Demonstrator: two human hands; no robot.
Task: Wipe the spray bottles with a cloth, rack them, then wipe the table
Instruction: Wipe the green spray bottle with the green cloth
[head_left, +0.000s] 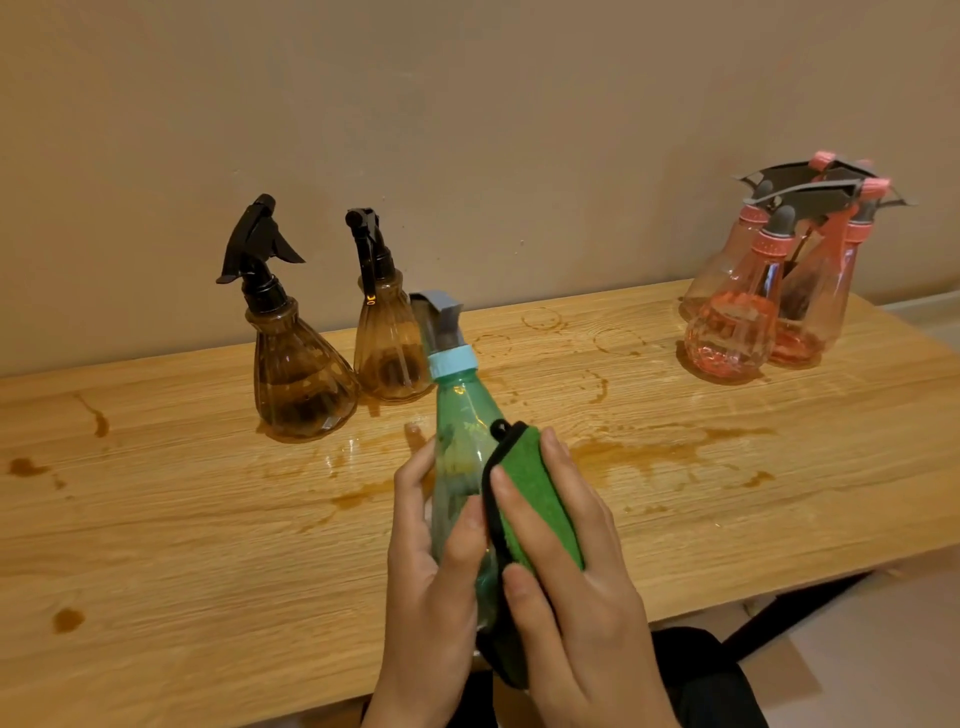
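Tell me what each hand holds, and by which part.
Left hand grips the green bottle by its lower body; right hand holds the cloth against it.

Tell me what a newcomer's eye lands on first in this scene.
Front and centre, the left hand grips a green spray bottle tilted over the table, while the right hand holds a green cloth against it. Brown spills stain the wooden table. Two brown bottles stand back left and a cluster of pink bottles back right.
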